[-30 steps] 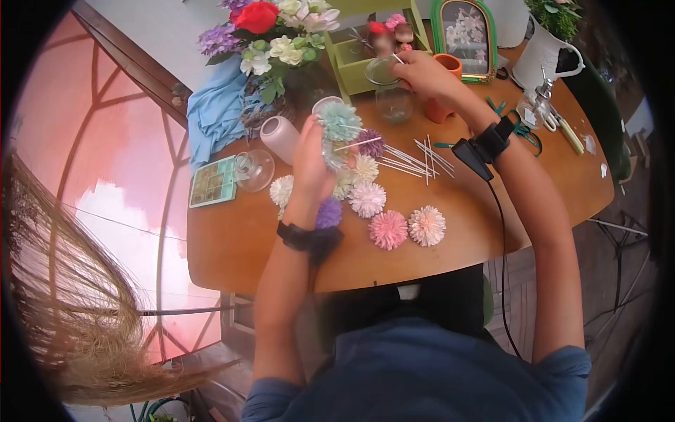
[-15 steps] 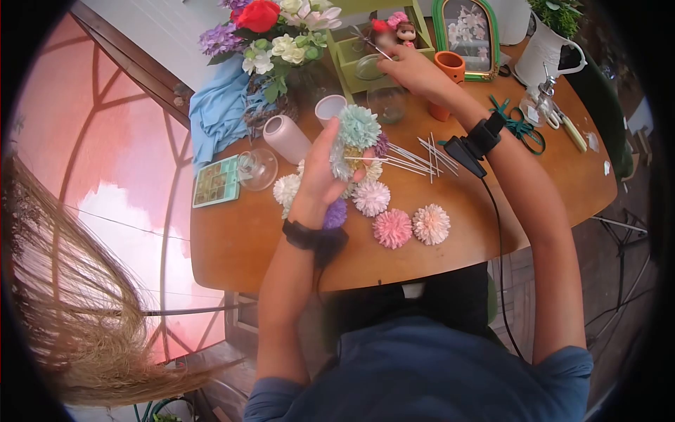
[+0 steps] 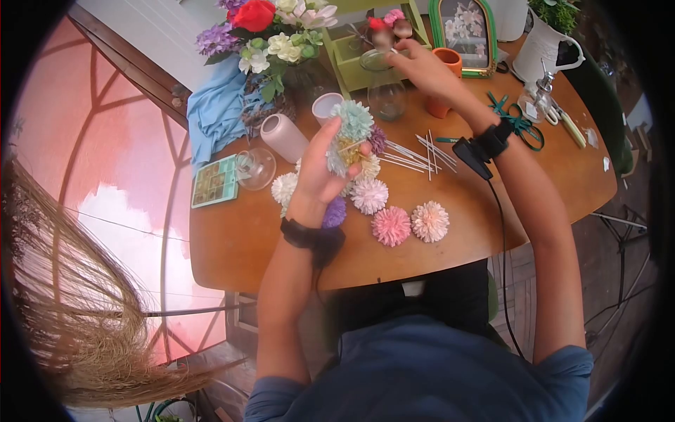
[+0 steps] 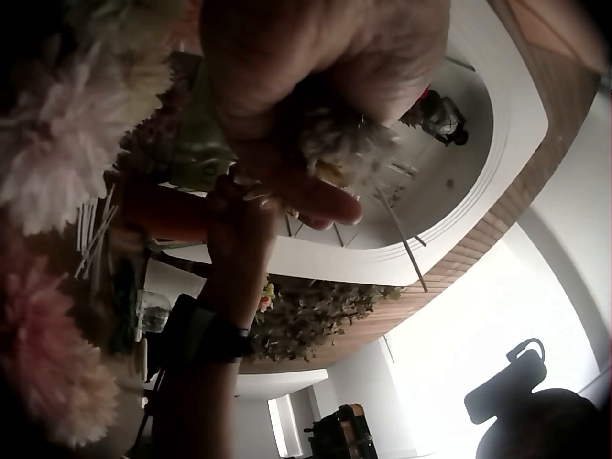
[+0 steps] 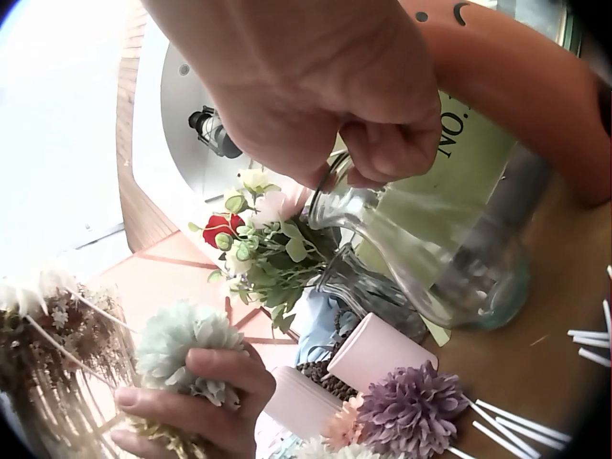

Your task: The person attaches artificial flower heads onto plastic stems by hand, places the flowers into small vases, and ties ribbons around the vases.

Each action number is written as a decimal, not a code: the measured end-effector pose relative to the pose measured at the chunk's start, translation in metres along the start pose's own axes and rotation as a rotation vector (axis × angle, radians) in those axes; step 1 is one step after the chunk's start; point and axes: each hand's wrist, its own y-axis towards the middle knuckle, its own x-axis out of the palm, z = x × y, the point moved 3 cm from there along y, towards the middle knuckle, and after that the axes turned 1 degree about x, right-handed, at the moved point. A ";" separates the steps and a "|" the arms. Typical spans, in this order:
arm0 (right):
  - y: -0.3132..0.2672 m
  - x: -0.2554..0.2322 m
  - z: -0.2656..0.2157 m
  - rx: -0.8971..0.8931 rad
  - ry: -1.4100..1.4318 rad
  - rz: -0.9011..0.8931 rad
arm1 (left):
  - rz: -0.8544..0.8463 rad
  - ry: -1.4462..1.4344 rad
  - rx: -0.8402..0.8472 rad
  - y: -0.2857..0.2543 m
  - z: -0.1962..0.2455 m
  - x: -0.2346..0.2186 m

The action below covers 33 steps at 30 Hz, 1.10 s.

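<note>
My left hand (image 3: 320, 169) grips a bunch of pom-pom flowers: a mint one (image 3: 353, 119), with silvery and yellow ones below it. A thin white stem (image 4: 406, 239) juts from the bunch in the left wrist view. My right hand (image 3: 425, 70) is raised over the table by the rim of a clear glass vase (image 5: 459, 258). Its fingers are curled, and between the fingertips in the head view shows the pale end of a thin white stick (image 3: 394, 50); the rest of it is hidden.
Loose pom-pom flowers (image 3: 391, 226) and white sticks (image 3: 408, 156) lie on the table (image 3: 478, 218). Two pink vases (image 3: 283, 137), a bouquet (image 3: 285, 49) and a mint-green compartment box (image 3: 215, 183) are at left. At right are an orange pot (image 3: 439, 105), green scissors (image 3: 517, 116) and a white jug (image 3: 538, 60).
My left hand and its flowers moved slightly right, then stayed about there. My right hand shifted left, then back right a little, staying near the vase rim.
</note>
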 end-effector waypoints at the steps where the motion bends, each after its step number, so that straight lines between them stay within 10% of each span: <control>1: -0.002 -0.005 0.004 -0.133 -0.051 0.124 | 0.004 -0.003 0.000 0.000 0.000 0.001; 10: -0.128 -0.007 -0.048 -0.342 0.063 -0.399 | 0.106 0.017 0.008 0.002 -0.005 0.002; 13: -0.143 -0.004 -0.065 -0.138 0.142 -0.548 | 0.104 0.044 0.000 0.002 -0.008 0.002; 14: -0.141 0.008 -0.053 -0.326 0.141 -0.453 | 0.139 0.065 -0.002 0.002 -0.008 0.001; 17: -0.148 0.005 -0.052 -0.040 0.118 -0.597 | 0.184 0.113 -0.011 0.001 -0.010 0.001; 33: -0.149 0.006 -0.055 -0.070 0.046 -0.400 | 0.120 0.240 -0.007 0.000 -0.015 0.008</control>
